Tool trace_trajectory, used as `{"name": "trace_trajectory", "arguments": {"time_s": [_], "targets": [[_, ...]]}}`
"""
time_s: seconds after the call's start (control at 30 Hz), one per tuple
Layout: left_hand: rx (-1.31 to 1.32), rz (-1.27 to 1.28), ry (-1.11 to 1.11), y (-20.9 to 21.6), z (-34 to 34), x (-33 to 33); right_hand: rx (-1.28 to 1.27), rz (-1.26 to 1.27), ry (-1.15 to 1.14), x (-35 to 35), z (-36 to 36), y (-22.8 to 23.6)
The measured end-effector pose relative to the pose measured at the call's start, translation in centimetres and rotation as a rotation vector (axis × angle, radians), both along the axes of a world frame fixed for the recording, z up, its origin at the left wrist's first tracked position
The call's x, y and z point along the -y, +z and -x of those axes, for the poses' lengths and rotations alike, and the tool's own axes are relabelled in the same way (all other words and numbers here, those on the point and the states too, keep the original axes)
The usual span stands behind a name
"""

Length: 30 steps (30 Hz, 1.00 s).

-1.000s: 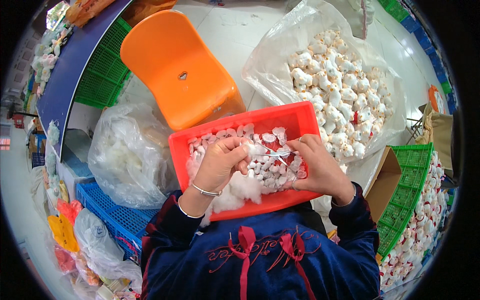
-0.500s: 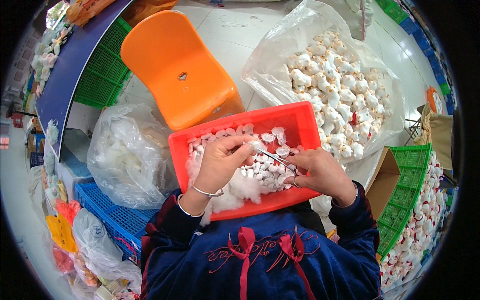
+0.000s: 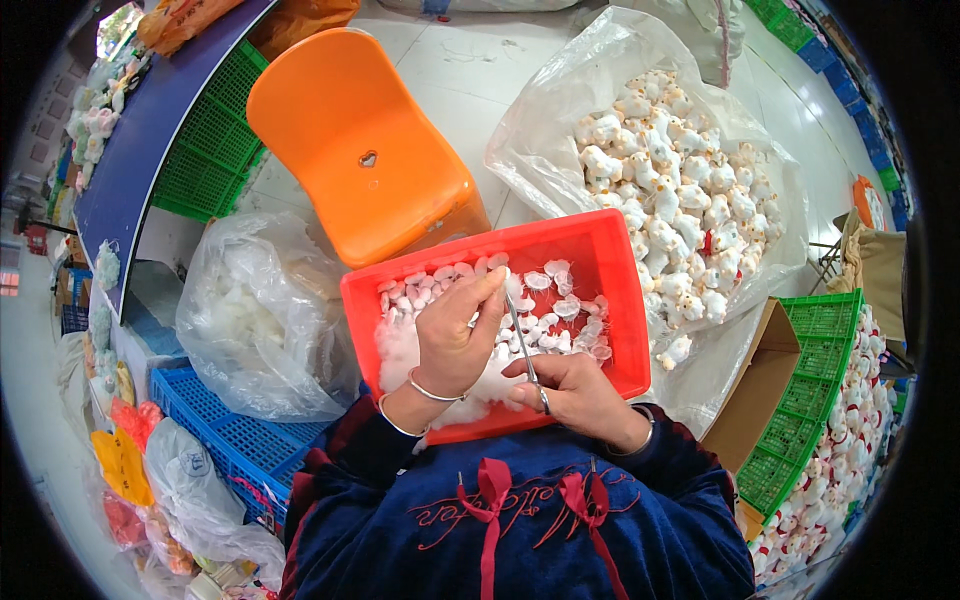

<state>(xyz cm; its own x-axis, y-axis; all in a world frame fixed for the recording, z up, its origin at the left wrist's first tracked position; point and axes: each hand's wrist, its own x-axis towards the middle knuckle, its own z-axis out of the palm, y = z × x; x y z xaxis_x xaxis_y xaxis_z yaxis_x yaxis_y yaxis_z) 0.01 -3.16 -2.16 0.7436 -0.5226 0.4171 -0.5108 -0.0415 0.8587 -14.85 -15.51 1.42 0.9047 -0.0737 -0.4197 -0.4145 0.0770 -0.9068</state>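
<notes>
My left hand (image 3: 455, 335) is over a red tray (image 3: 627, 255), thumb and fingers pinched together. Whatever they hold is hidden behind the fingertips. My right hand (image 3: 575, 392) grips slim metal ring-handled forceps (image 3: 520, 340), whose tip reaches up beside the left fingertips. Below the hands, the tray contains several small white fabric pieces (image 3: 415, 292), some round and puffed. Several flat, thready white pieces (image 3: 562, 280) are at its right side. Loose white stuffing fluff (image 3: 398, 345) fills the left part of the tray and shows between my hands.
Behind the tray stands an orange chair (image 3: 350, 130). A clear bag (image 3: 250, 310) of stuffing is at left, above a blue crate (image 3: 225, 420). At right, a large plastic bag (image 3: 540, 110) has several small white plush toys (image 3: 690, 200). A cardboard box (image 3: 755, 385) adjoins a green crate (image 3: 815, 390).
My right hand has moved left and nearer my body, swinging the forceps more upright. My left hand has shifted slightly right. The white fluff at its fingertips is out of sight.
</notes>
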Motion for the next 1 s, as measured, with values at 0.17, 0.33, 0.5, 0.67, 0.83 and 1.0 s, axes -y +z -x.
{"name": "trace_trajectory", "arguments": {"time_s": [0.17, 0.33, 0.5, 0.67, 0.83, 1.0], "targets": [[-0.473, 0.298, -0.026, -0.4, 1.1, 0.7, 0.108, 0.216, -0.101, -1.2, -0.8, -0.3], [-0.729, 0.242, -0.081, 1.3, -0.2, 0.4, 0.256, 0.777, -0.085, 0.8, -1.7, -0.2], [-0.610, -0.048, -0.108, 1.5, -1.2, -0.1, 0.315, 0.983, -0.045, 1.6, -1.7, -0.4], [-0.713, -0.006, -0.126, 1.8, -2.0, -0.7, 0.317, 1.007, -0.022, 2.6, -1.0, -0.7], [-0.609, 0.050, -0.095, 1.7, -2.2, -0.9, 0.332, 1.027, -0.014, 4.2, -0.5, 3.8], [-0.521, 0.009, -0.078, 2.2, -1.7, -0.8, 0.330, 1.118, 0.087, 4.4, -1.8, 3.6]]}}
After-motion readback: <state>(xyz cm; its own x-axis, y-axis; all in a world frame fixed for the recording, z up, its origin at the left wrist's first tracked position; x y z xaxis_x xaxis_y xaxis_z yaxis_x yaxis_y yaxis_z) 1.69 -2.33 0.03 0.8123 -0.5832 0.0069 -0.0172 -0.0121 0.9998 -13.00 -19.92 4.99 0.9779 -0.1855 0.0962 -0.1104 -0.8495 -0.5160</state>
